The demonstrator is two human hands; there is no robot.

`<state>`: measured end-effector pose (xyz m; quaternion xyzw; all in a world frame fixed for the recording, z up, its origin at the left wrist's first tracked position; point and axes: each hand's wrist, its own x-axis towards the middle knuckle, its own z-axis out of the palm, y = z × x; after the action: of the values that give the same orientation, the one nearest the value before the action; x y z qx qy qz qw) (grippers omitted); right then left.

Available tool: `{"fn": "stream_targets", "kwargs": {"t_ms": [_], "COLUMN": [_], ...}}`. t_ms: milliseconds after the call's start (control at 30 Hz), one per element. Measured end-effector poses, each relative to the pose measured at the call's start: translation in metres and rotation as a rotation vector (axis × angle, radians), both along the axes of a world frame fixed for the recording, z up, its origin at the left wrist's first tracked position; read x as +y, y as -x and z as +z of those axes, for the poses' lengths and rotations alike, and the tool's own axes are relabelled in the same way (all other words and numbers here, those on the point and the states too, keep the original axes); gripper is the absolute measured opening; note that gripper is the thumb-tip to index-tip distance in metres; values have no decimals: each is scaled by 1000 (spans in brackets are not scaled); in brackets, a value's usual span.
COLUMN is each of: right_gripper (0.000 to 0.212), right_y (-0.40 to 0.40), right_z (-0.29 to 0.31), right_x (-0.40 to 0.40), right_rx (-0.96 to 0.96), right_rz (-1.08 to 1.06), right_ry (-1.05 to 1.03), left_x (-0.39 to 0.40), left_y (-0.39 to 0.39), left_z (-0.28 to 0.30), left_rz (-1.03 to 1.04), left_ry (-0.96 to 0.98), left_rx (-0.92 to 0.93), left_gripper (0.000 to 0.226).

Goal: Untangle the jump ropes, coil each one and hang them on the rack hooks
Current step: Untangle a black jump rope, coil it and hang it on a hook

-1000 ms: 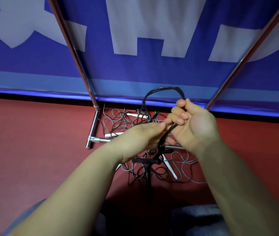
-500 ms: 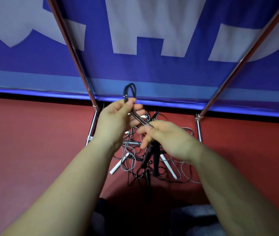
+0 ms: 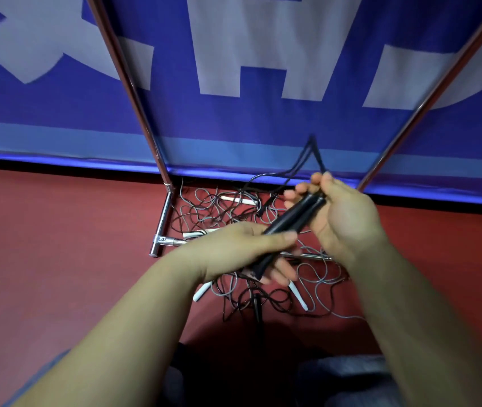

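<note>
Now the two black handles (image 3: 289, 221) lie side by side between both hands, where half a second ago the left hand (image 3: 239, 248) pinched a small loop of cord up high and the right hand (image 3: 342, 212) worked lower down; the left grip is now curled round the lower ends of the handles, the right grip closed on their upper ends, with the black cord (image 3: 310, 154) folded and rising from the right fingers (image 3: 316, 179). That suggests one rope is freed and its coiling is about to begin; nothing hangs on the rack (image 3: 134, 92) in view. No containers show; the remaining tangle (image 3: 234, 212) of grey and dark ropes with white handles lies on the red floor (image 3: 57, 245) at the rack's foot.
</note>
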<state>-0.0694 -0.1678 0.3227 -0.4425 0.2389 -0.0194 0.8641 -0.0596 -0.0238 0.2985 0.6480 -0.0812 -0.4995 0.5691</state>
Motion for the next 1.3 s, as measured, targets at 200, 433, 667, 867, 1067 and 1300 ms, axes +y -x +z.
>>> {"fn": "stream_targets", "kwargs": {"t_ms": [200, 433, 667, 867, 1067, 1300], "right_gripper": [33, 33, 29, 37, 41, 39], "right_y": [-1, 0, 4, 4, 1, 6], "right_z": [-4, -4, -6, 1, -6, -10], "right_x": [-8, -3, -11, -11, -13, 0], "right_rx": [-37, -10, 34, -25, 58, 106], "right_rz": [15, 87, 74, 217, 267, 488], "right_ry": [-43, -46, 753, 710, 669, 681], "left_x": [1, -2, 11, 15, 3, -6], "left_y": [4, 8, 0, -1, 1, -2], "left_z": [8, 7, 11, 14, 11, 12], "left_rz": [45, 40, 11, 86, 297, 605], "left_ry": [139, 203, 312, 377, 380, 374], "left_rx": [54, 63, 205, 217, 65, 129], "left_gripper": [18, 31, 27, 25, 20, 19]}}
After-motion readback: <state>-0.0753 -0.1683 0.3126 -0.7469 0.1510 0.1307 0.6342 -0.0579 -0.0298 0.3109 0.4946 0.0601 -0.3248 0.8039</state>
